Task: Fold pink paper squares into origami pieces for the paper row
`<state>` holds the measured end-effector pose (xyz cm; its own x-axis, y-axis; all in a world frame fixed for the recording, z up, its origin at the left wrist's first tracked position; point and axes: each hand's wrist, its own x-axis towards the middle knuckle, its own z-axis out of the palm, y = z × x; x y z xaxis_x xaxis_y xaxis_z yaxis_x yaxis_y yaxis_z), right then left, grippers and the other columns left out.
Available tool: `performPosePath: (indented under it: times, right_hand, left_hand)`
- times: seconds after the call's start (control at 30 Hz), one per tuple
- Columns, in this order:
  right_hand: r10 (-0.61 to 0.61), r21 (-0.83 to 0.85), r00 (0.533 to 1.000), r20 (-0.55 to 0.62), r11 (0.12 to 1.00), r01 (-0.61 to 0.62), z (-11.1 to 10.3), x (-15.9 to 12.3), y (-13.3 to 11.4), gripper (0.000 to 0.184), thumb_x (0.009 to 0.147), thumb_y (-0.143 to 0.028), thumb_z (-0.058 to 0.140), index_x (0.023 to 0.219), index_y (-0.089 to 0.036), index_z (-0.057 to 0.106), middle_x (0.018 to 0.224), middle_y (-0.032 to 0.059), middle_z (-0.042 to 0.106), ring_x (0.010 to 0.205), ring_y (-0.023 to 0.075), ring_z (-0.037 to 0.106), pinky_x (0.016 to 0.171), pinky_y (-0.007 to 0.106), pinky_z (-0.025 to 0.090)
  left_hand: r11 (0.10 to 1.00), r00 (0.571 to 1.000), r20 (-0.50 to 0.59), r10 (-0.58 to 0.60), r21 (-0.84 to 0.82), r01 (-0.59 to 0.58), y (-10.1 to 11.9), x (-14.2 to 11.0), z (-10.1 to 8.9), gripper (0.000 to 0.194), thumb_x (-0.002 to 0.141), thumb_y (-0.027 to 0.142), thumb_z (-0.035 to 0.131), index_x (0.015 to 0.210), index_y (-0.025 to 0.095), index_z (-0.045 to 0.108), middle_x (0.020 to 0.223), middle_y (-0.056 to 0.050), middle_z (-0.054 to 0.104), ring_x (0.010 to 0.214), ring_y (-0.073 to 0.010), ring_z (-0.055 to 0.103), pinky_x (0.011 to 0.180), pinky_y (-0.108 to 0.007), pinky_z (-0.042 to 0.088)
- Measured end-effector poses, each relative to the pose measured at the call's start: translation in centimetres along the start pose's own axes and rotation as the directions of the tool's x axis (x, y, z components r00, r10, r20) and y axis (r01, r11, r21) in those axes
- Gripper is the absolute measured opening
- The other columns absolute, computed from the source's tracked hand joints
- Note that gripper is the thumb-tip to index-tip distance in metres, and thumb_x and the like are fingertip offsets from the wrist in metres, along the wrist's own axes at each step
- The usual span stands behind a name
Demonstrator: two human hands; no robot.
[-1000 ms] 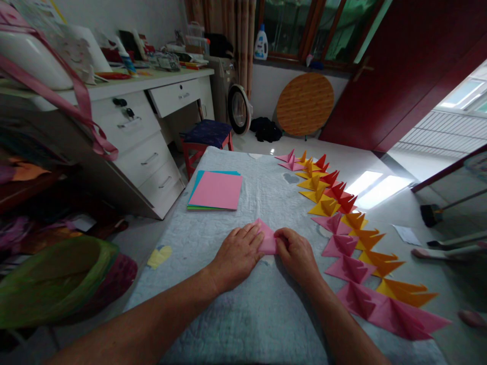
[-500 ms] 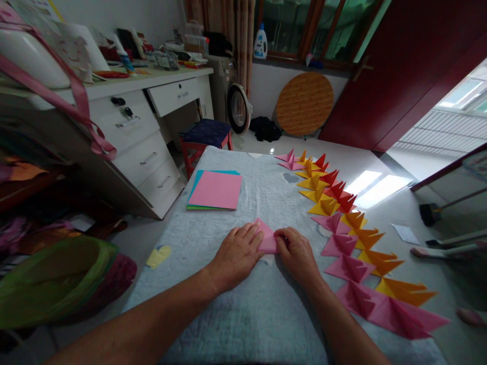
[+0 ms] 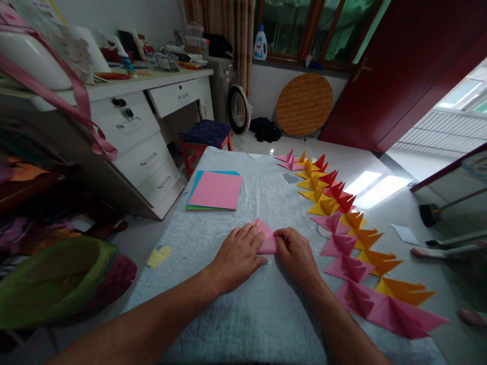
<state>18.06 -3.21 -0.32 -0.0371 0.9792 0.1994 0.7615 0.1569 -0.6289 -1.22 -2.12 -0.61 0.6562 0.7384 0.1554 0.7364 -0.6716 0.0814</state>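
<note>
A piece of pink origami paper (image 3: 268, 244), folded to a small pointed shape, lies on the cloth-covered table between my hands. My left hand (image 3: 239, 253) rests flat over its left part, fingers stretched out and the thumb apart from the paper, on the cloth. At the paper's right corner, my right hand (image 3: 297, 253) pinches the edge between thumb and curled fingers. Beyond my left hand sits a stack of square paper (image 3: 216, 190), pink on top with blue and green sheets showing beneath.
Folded paper cranes in pink (image 3: 350, 268), orange (image 3: 380, 261), yellow (image 3: 323, 205) and red (image 3: 338, 192) stand in rows along the table's right side. A green-lined bin (image 3: 95, 248) is at the left, below a white desk (image 3: 129, 121). A stool (image 3: 207, 134) stands beyond the table.
My left thumb has moved off the paper's lower edge, slightly towards me, and spread away from the fingers. The right hand keeps its pinch in the same place.
</note>
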Motion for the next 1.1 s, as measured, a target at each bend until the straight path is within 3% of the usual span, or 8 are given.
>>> performPosePath:
  times: [0.13, 0.27, 0.43, 0.8, 1.1]
  right_hand:
    - [-0.032, -0.054, 0.999, -0.031, 0.998, 0.031, 0.0, -0.2, -0.2, 0.022, 0.09, -0.014, 0.047, 0.089, -0.018, 0.069, 0.084, 0.0064, 0.066, 0.08, 0.0196, 0.061, 0.077, 0.031, 0.045]
    - [-0.159, -0.177, 0.985, -0.068, 0.973, 0.145, -0.2, -0.7, -1.1, 0.021, 0.092, -0.016, 0.05, 0.094, -0.018, 0.071, 0.098, 0.0094, 0.068, 0.094, 0.0237, 0.057, 0.088, 0.038, 0.041]
    - [-0.311, -0.178, 0.948, 0.064, 0.931, 0.318, 0.0, -1.0, -2.3, 0.026, 0.094, -0.014, 0.048, 0.112, -0.019, 0.067, 0.119, 0.0086, 0.07, 0.107, 0.0222, 0.059, 0.099, 0.04, 0.032]
    - [-0.273, -0.264, 0.941, 0.197, 0.91, 0.32, 0.1, -1.0, -2.9, 0.031, 0.092, -0.014, 0.05, 0.12, -0.018, 0.063, 0.125, 0.0095, 0.068, 0.111, 0.024, 0.059, 0.099, 0.04, 0.034]
    - [-0.276, -0.293, 0.936, 0.217, 0.896, 0.332, 0.2, -1.0, -2.7, 0.024, 0.095, -0.017, 0.05, 0.112, -0.018, 0.067, 0.127, 0.0089, 0.068, 0.111, 0.0241, 0.06, 0.099, 0.04, 0.036]
  left_hand:
    - [1.0, 1.0, -0.005, 0.003, -0.01, -0.003, 0.1, -0.1, -0.1, 0.062, 0.094, 0.061, 0.049, 0.138, 0.017, 0.052, 0.15, -0.015, 0.05, 0.14, -0.0306, 0.042, 0.111, -0.045, 0.036]
    - [1.0, 1.0, 0.001, 0.003, -0.023, -0.003, 0.2, -0.1, -0.3, 0.062, 0.093, 0.06, 0.053, 0.137, 0.017, 0.052, 0.152, -0.016, 0.047, 0.14, -0.0311, 0.041, 0.111, -0.046, 0.036]
    - [0.999, 0.999, -0.04, 0.006, -0.051, -0.008, 0.2, -0.1, 0.0, 0.065, 0.092, 0.057, 0.057, 0.141, 0.015, 0.047, 0.153, -0.016, 0.045, 0.141, -0.0296, 0.04, 0.113, -0.044, 0.035]
    - [0.998, 0.999, -0.017, 0.051, -0.047, -0.052, 0.0, -0.8, 0.0, 0.069, 0.093, 0.059, 0.054, 0.143, 0.013, 0.046, 0.152, -0.015, 0.047, 0.143, -0.0293, 0.038, 0.114, -0.044, 0.033]
    - [0.993, 0.993, 0.011, 0.115, 0.02, -0.115, 1.3, -2.0, -0.6, 0.055, 0.096, 0.044, 0.056, 0.136, 0.006, 0.055, 0.141, -0.019, 0.058, 0.131, -0.0306, 0.054, 0.108, -0.044, 0.042]
